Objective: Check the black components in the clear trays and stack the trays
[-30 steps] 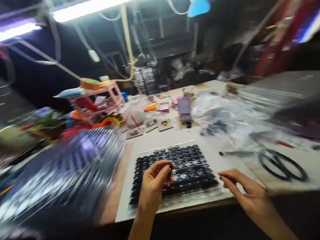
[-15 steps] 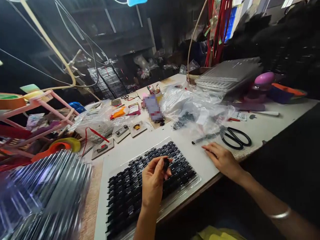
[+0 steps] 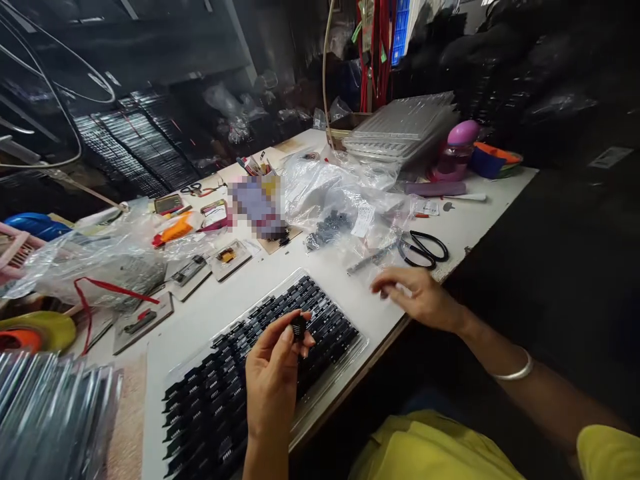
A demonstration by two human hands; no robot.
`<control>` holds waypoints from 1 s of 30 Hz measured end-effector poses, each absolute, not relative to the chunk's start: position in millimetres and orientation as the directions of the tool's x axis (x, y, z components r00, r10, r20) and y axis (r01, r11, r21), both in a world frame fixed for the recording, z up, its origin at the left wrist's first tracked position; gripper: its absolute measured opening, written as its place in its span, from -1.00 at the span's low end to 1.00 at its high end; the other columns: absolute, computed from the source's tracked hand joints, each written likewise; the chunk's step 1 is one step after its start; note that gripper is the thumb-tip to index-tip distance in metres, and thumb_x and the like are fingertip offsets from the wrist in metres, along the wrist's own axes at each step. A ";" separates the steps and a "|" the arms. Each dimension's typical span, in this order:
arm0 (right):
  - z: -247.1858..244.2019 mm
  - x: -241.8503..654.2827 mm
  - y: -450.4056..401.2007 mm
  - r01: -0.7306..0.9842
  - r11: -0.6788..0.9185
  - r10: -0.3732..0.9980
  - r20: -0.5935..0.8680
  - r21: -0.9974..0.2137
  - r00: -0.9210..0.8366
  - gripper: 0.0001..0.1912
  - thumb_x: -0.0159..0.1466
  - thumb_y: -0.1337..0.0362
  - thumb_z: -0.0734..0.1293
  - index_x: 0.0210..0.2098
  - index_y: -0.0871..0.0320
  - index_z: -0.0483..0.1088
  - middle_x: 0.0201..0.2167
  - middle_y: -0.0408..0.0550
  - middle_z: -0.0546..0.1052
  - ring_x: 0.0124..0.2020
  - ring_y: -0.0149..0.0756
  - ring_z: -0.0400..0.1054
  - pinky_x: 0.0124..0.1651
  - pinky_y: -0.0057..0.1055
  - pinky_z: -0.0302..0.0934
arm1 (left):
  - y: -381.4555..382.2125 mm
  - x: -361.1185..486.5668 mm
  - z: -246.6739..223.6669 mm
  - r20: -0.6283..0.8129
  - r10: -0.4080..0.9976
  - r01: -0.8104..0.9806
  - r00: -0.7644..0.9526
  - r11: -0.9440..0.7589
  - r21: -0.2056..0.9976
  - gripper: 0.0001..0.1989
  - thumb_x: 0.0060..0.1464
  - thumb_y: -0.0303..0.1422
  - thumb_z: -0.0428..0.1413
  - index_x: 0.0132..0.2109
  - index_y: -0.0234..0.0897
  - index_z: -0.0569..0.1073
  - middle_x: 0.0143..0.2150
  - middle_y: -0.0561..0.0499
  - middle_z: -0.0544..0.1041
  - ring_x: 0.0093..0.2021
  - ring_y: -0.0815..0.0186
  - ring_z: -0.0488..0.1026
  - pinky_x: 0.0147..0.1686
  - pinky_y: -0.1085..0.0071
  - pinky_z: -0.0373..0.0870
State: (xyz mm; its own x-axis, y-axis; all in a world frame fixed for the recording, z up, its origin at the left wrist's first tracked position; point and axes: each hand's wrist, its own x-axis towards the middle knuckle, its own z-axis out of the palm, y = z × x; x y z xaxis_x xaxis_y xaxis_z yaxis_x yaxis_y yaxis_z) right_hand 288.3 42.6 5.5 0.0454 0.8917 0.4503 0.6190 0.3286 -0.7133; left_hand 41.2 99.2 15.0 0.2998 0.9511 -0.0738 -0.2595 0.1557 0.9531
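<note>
My left hand (image 3: 275, 373) pinches a small black plastic part (image 3: 299, 327) with a row of pale marks between thumb and fingers. It hovers over a clear tray (image 3: 357, 350) filled with rows of similar black parts (image 3: 210, 393). To the right, my right hand (image 3: 420, 297) is raised just over the table's front edge, its thumb and fingers drawn together. The fingertips are blurred, and whatever may be between them cannot be made out. Black-handled scissors (image 3: 425, 250) lie beyond it, their blades partly under a clear plastic bag (image 3: 350, 193).
Stacked clear trays stand at front left (image 3: 55, 413) and back right (image 3: 400, 130). Flat fixture blocks (image 3: 230, 260) sit behind the parts tray. Further items are a pink-lidded jar (image 3: 457, 150), an orange-handled tool (image 3: 175, 230) and another plastic bag (image 3: 110, 260).
The view has swung right, so the table sits further left in the picture. My right hand has lifted off the tabletop and its fingers have closed together. My left hand keeps the black part.
</note>
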 end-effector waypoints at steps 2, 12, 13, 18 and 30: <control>-3.0 278.4 42.6 0.676 0.383 0.911 0.380 -0.629 -0.162 -0.71 0.21 0.52 0.14 -0.20 0.19 0.42 -0.29 -0.05 0.53 -0.29 -0.33 0.42 -0.22 -0.43 0.35 | 98.6 42.2 15.5 -0.070 0.947 -0.261 0.313 0.157 0.953 -0.78 0.03 -0.32 0.17 -0.15 -0.26 0.54 -0.18 -0.13 0.57 -0.43 0.38 0.43 -0.45 0.48 0.33; -38.2 294.3 87.7 0.930 0.191 0.880 0.475 -0.315 -0.019 -0.60 0.25 0.54 0.09 0.01 0.30 0.36 0.00 0.19 0.42 0.03 -0.05 0.27 0.08 -0.05 0.21 | 96.5 42.8 17.9 -0.050 0.951 -0.290 0.305 0.143 0.946 -0.80 0.00 -0.30 0.19 -0.20 -0.28 0.55 -0.21 -0.13 0.58 -0.45 0.39 0.42 -0.47 0.48 0.31; -38.3 295.7 90.2 0.934 0.186 0.882 0.470 -0.305 -0.022 -0.60 0.25 0.53 0.09 0.00 0.29 0.37 -0.03 0.18 0.44 0.01 -0.04 0.29 0.06 -0.03 0.23 | 96.3 42.9 17.6 -0.042 0.950 -0.289 0.309 0.135 0.948 -0.80 0.01 -0.31 0.19 -0.20 -0.28 0.55 -0.21 -0.12 0.58 -0.45 0.39 0.42 -0.47 0.49 0.30; -39.9 293.1 97.1 0.943 0.188 0.898 0.436 -0.275 -0.052 -0.65 0.24 0.51 0.12 -0.05 0.31 0.40 -0.12 0.19 0.48 -0.09 -0.01 0.35 -0.01 -0.02 0.26 | 96.0 43.3 16.5 -0.039 0.954 -0.273 0.297 0.124 0.954 -0.81 0.02 -0.31 0.18 -0.21 -0.29 0.55 -0.23 -0.11 0.57 -0.46 0.40 0.42 -0.49 0.49 0.30; 9.2 327.5 145.7 0.879 0.243 0.897 0.440 -0.410 -0.043 -0.52 0.23 0.50 0.15 0.14 0.22 0.29 0.01 0.11 0.40 -0.04 -0.12 0.34 0.02 -0.19 0.26 | 73.1 26.3 24.0 -0.120 0.973 -0.217 0.199 0.163 0.962 -0.79 -0.03 -0.27 0.23 -0.24 -0.27 0.56 -0.27 -0.09 0.58 -0.51 0.44 0.39 -0.55 0.53 0.29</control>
